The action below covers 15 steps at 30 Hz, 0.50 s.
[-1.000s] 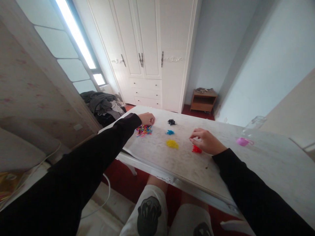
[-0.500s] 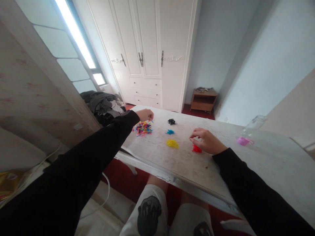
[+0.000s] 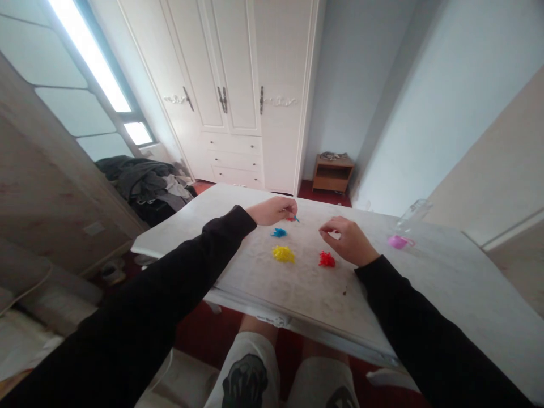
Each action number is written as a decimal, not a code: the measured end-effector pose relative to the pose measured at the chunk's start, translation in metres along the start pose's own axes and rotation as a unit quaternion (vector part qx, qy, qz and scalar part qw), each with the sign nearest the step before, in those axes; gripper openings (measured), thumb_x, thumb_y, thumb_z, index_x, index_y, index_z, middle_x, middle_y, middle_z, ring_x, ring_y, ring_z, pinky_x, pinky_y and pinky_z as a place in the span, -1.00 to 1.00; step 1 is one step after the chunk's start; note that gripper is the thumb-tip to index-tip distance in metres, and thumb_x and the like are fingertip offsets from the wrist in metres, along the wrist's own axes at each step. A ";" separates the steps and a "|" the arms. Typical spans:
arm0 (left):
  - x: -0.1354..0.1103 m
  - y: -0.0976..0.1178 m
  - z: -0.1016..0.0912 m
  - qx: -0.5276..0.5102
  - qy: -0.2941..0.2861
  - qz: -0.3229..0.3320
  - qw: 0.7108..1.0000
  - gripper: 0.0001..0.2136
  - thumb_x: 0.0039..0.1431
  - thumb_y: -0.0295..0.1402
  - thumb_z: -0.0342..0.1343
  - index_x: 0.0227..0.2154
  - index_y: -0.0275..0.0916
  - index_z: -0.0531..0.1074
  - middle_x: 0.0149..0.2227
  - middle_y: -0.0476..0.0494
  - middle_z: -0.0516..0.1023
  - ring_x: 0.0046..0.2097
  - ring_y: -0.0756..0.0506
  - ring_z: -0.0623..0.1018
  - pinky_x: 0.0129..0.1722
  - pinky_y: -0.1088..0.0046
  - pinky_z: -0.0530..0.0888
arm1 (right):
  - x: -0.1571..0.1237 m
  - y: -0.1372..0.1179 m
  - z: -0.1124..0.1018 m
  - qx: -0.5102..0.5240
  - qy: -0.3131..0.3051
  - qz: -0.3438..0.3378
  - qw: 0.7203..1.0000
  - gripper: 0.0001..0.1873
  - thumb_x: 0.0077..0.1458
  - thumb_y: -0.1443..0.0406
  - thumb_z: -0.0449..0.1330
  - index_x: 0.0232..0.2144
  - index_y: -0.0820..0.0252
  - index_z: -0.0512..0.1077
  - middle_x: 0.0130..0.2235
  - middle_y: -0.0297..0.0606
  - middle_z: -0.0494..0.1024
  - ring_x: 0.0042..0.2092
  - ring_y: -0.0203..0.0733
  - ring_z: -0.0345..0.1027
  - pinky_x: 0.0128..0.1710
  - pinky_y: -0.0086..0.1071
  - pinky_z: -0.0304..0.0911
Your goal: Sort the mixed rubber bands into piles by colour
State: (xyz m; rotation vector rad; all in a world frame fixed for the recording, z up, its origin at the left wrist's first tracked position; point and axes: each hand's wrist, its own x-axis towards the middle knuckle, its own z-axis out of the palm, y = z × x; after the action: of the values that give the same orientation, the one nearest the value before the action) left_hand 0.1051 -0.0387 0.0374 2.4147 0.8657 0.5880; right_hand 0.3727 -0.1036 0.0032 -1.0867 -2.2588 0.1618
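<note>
My left hand [image 3: 273, 209] is closed in a pinch over the white table [image 3: 425, 283], with small red and blue pieces [image 3: 294, 218] showing at its fingertips. Just below it lies a small blue pile [image 3: 279, 232]. A yellow pile [image 3: 283, 254] sits nearer to me. My right hand [image 3: 345, 239] rests curled on the table with fingers together, touching the edge of a red pile [image 3: 326, 259]. The mixed coloured pile and the black pile are hidden behind my left arm and hand.
A clear jar [image 3: 411, 214] lies on its side at the table's right, with a pink lid [image 3: 398, 242] beside it. A white wardrobe [image 3: 238, 90] stands behind, a small wooden nightstand [image 3: 332, 171] to its right, and a heap of clothes [image 3: 144, 184] at left.
My left hand left the mixed pile and moved right toward the table's middle, carrying small pieces. My head turned left, shifting the view. My right hand stayed by the red pile.
</note>
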 end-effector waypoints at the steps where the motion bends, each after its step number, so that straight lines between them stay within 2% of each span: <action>1: 0.006 0.004 0.007 -0.023 0.004 0.017 1.000 -0.91 0.18 -0.56 0.04 -0.36 -0.27 0.40 -0.38 -0.08 0.58 -0.28 -0.02 0.57 -0.25 0.47 0.45 | 0.000 0.001 0.000 0.001 0.016 0.011 1.000 -0.85 0.18 0.35 0.17 -0.38 0.17 0.54 -0.33 -0.19 0.59 -0.26 -0.11 0.43 -0.23 -0.24 0.32; 4: 0.025 0.008 0.023 -0.069 0.021 0.063 0.995 -0.93 0.20 -0.54 0.09 -0.36 -0.28 0.42 -0.39 -0.08 0.58 -0.32 0.00 0.56 -0.29 0.49 0.45 | 0.001 0.004 0.000 0.001 0.052 0.042 0.998 -0.86 0.18 0.33 0.16 -0.33 0.20 0.55 -0.32 -0.17 0.60 -0.28 -0.12 0.44 -0.27 -0.26 0.32; 8: 0.042 -0.001 0.039 -0.121 0.055 0.082 0.988 -0.95 0.23 -0.44 0.14 -0.35 -0.30 0.46 -0.38 -0.11 0.59 -0.33 -0.01 0.57 -0.31 0.49 0.47 | 0.002 0.006 0.000 0.003 0.067 0.060 0.996 -0.85 0.19 0.31 0.18 -0.28 0.21 0.55 -0.30 -0.16 0.61 -0.28 -0.13 0.46 -0.29 -0.28 0.33; 11: 0.042 -0.008 0.046 -0.132 0.077 0.084 0.985 -0.90 0.25 -0.37 0.16 -0.34 -0.30 0.48 -0.37 -0.10 0.59 -0.32 -0.02 0.59 -0.27 0.47 0.49 | 0.003 0.007 0.002 0.004 0.068 0.070 0.995 -0.85 0.20 0.27 0.20 -0.28 0.20 0.56 -0.31 -0.18 0.62 -0.29 -0.14 0.47 -0.29 -0.28 0.33; 15: 0.031 -0.009 0.049 -0.081 0.099 0.111 0.986 -0.90 0.27 -0.39 0.13 -0.33 -0.28 0.50 -0.33 -0.08 0.59 -0.29 -0.01 0.57 -0.22 0.47 0.50 | 0.004 0.005 0.006 0.013 0.071 0.061 0.995 -0.81 0.21 0.20 0.26 -0.28 0.21 0.57 -0.35 -0.20 0.61 -0.28 -0.13 0.47 -0.31 -0.28 0.32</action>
State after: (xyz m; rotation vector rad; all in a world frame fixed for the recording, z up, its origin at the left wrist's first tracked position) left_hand 0.1496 -0.0275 0.0010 2.3469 0.6008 0.9581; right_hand 0.3711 -0.0966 -0.0014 -1.1858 -2.0595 0.1590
